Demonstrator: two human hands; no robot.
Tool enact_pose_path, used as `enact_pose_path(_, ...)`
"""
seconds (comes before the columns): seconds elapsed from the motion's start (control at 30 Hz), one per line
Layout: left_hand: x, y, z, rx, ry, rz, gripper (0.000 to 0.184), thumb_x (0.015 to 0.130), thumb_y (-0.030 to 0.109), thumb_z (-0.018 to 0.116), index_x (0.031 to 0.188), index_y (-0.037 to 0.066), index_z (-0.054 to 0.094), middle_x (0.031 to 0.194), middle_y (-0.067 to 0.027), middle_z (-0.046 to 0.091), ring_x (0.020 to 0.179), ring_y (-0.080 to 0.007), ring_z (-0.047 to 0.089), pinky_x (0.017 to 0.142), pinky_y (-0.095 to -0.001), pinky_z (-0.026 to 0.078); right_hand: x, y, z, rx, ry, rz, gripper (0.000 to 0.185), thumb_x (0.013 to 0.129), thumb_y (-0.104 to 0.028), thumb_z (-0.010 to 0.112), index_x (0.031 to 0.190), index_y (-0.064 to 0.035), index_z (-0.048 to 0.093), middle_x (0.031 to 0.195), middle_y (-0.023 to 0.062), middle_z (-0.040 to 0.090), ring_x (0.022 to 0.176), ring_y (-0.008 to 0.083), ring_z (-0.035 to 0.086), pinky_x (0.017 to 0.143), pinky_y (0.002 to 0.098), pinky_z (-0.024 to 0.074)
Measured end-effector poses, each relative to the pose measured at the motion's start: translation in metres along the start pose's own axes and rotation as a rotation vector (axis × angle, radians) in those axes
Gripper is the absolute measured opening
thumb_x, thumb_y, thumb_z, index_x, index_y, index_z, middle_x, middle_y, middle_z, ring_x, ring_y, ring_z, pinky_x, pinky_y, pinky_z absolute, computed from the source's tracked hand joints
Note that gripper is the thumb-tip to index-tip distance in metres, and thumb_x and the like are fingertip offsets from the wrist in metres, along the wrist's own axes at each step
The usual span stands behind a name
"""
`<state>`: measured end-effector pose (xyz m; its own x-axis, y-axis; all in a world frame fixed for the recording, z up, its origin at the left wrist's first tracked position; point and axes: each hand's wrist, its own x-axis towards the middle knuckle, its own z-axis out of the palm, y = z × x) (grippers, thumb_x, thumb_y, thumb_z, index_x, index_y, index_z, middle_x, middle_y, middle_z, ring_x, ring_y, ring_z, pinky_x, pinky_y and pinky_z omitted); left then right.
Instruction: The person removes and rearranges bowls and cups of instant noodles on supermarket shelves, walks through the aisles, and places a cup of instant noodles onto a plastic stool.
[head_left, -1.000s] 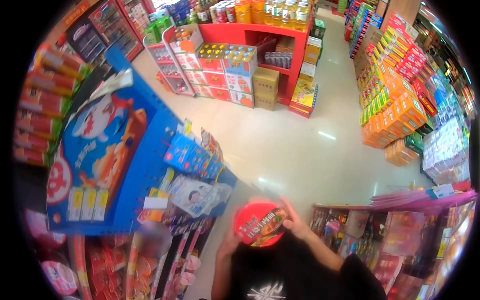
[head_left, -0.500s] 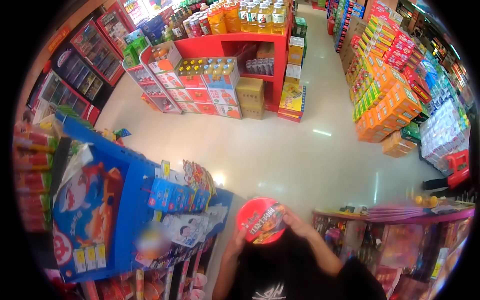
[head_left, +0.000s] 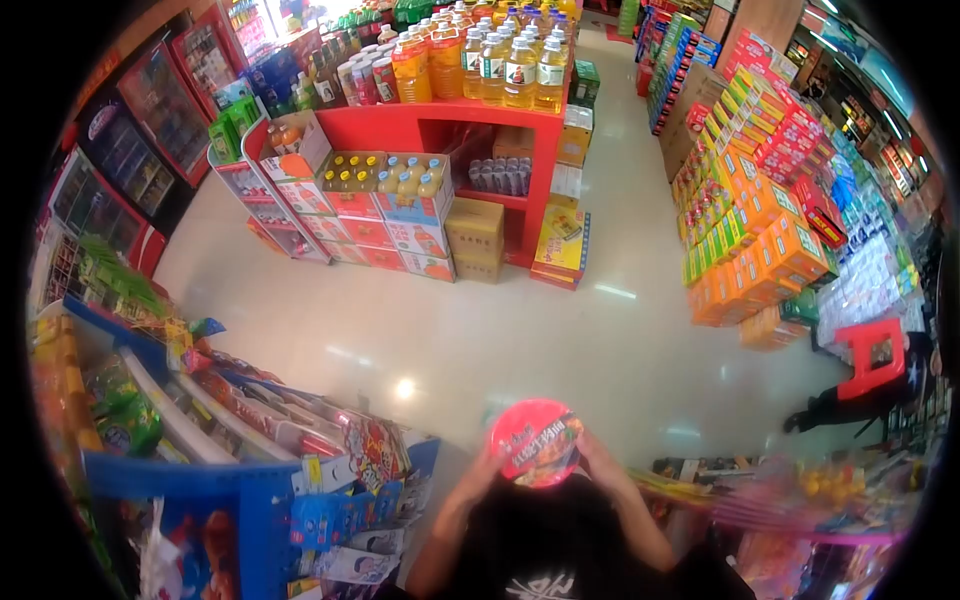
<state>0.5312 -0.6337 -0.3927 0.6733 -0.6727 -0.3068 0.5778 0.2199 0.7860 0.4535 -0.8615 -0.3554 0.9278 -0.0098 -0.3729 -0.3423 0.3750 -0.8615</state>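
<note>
A round bowl of instant noodles [head_left: 535,442], with a red lid bearing dark-banded lettering and a food picture, is held in front of my chest. My left hand [head_left: 486,470] grips its left side. On the opposite side my right hand [head_left: 596,458] has its fingers on the rim. The lid faces up toward the camera, and the bowl's underside is hidden.
To the left stands a blue shelf [head_left: 250,492] with hanging snack packets. Ahead, a red counter [head_left: 540,190] carries bottles, with drink cartons [head_left: 372,232] stacked before it. Boxes [head_left: 755,270] and a red stool [head_left: 872,358] line the right. Tiled floor [head_left: 480,345] lies between.
The view has shifted: the blue shelf sits lower and shows more of its upper racks, and the counter appears closer. Both hands still hold the noodle bowl, slightly further right in view.
</note>
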Motion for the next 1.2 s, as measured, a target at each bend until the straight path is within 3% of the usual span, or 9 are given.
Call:
enact_pose_path(0.17, 0.057, 0.041, -0.030, -0.019, 0.032, 0.004, 0.103, 0.082, 0.067, 0.061, 0.152, 0.006, 0.017, 0.150, -0.0122, 0.035, 0.137, -0.0243, 0.039, 0.110, -0.0443, 0.039, 0.073, -0.056, 0.012, -0.006, 0.016, -0.007, 0.073, 0.095, -0.055, 0.053, 0.143, -0.0012, 0.038, 0.131, 0.0090, 0.054, 0.119, 0.0169, 0.052, 0.101, 0.0341, 0.0419)
enact_pose_path(0.33, 0.096, 0.076, -0.048, -0.085, 0.106, 0.137, 0.112, 0.074, 0.072, 0.065, 0.152, 0.005, 0.018, 0.151, -0.0110, 0.034, 0.138, -0.0244, 0.037, 0.111, -0.0449, 0.036, 0.143, -0.072, 0.016, -0.004, -0.029, -0.007, 0.077, 0.093, -0.056, 0.057, 0.140, 0.0020, 0.039, 0.131, 0.0101, 0.054, 0.120, 0.0172, 0.051, 0.104, 0.0335, 0.0394)
enact_pose_path(0.53, 0.118, 0.113, -0.063, -0.101, 0.150, 0.243, 0.110, 0.077, 0.070, 0.065, 0.152, 0.004, 0.018, 0.151, -0.0121, 0.034, 0.138, -0.0247, 0.038, 0.111, -0.0446, 0.035, 0.194, -0.092, 0.031, 0.064, -0.123, 0.023, 0.074, 0.093, -0.054, 0.058, 0.139, 0.0018, 0.041, 0.133, 0.0105, 0.053, 0.121, 0.0167, 0.050, 0.105, 0.0332, 0.0379)
enact_pose_path(0.83, 0.194, 0.147, -0.102, -0.171, 0.353, 0.240, 0.102, 0.080, 0.068, 0.063, 0.150, 0.004, 0.024, 0.148, -0.0116, 0.040, 0.135, -0.0241, 0.042, 0.110, -0.0439, 0.037, 0.318, -0.101, 0.014, 0.086, -0.228, 0.128, 0.075, 0.094, -0.054, 0.057, 0.145, -0.0030, 0.036, 0.136, 0.0070, 0.050, 0.124, 0.0161, 0.049, 0.106, 0.0324, 0.0381)
enact_pose_path(1.03, 0.279, 0.220, -0.111, -0.206, 0.409, 0.287, 0.105, 0.078, 0.069, 0.065, 0.149, 0.003, 0.025, 0.146, -0.0120, 0.042, 0.133, -0.0245, 0.044, 0.110, -0.0440, 0.038, 0.424, -0.168, 0.009, 0.035, -0.302, 0.142, 0.081, 0.091, -0.057, 0.058, 0.146, -0.0030, 0.033, 0.135, 0.0075, 0.050, 0.122, 0.0156, 0.050, 0.105, 0.0328, 0.0391)
enact_pose_path(1.2, 0.358, 0.274, -0.111, -0.236, 0.353, 0.302, 0.106, 0.076, 0.069, 0.068, 0.148, 0.001, 0.028, 0.144, -0.0127, 0.046, 0.131, -0.0253, 0.047, 0.111, -0.0442, 0.038, 0.493, -0.218, -0.015, -0.033, -0.366, 0.051, 0.094, 0.084, -0.060, 0.066, 0.148, -0.0020, 0.028, 0.143, 0.0112, 0.042, 0.128, 0.0198, 0.045, 0.107, 0.0349, 0.0365)
